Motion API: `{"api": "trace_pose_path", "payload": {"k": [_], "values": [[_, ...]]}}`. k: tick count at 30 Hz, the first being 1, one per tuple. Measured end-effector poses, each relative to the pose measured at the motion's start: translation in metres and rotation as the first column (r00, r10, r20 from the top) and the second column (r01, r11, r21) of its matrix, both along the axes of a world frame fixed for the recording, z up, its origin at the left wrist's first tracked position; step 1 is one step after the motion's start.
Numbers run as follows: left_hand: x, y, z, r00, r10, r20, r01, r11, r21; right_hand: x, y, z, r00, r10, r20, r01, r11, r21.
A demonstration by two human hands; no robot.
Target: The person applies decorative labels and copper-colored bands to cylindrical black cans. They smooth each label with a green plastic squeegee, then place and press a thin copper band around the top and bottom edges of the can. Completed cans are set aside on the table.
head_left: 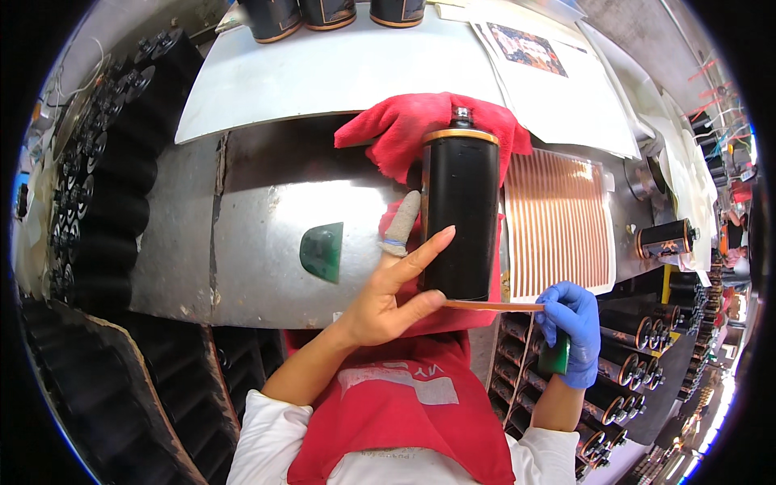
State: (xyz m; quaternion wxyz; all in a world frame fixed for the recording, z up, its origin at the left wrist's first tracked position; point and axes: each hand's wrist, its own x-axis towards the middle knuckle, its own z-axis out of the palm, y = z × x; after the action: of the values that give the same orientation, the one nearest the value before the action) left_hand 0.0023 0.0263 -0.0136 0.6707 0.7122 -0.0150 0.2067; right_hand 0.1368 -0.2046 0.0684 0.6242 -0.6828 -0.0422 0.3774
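A tall black can [461, 214] with a copper band near its top lies on a red cloth [420, 125] on the metal bench. My left hand [392, 291] steadies it from the left, thumb under its base, the forefinger in a grey finger cot. My right hand [570, 327], in a blue glove, pinches the end of a thin copper strip [493, 305] that runs along the can's near rim. A green block [556, 356] is tucked in the same hand.
A sheet of copper strips [558, 222] lies right of the can. A green wedge [323, 250] rests on the bench [259, 234]. More black cans stand at the back [327, 16] and fill racks at left [105, 162] and lower right [638, 339]. Paper sheets [550, 73] lie at back right.
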Motion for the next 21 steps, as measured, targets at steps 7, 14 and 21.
{"api": "trace_pose_path", "payload": {"k": [7, 14, 21], "values": [[0.003, -0.008, 0.003, 0.998, 0.043, -0.047, -0.043, 0.999, 0.002, 0.01, 0.004, -0.029, 0.998, 0.035, 0.046, -0.025, 0.98, -0.198], [0.012, -0.028, 0.045, 0.987, 0.159, 0.019, -0.153, 0.901, 0.406, 0.014, 0.014, -0.052, 0.996, 0.081, 0.025, -0.076, 0.983, -0.17], [0.03, -0.037, 0.042, 0.971, 0.239, 0.0, -0.119, 0.482, 0.868, 0.015, 0.013, -0.063, 0.996, 0.079, 0.029, -0.075, 0.991, -0.108]]}}
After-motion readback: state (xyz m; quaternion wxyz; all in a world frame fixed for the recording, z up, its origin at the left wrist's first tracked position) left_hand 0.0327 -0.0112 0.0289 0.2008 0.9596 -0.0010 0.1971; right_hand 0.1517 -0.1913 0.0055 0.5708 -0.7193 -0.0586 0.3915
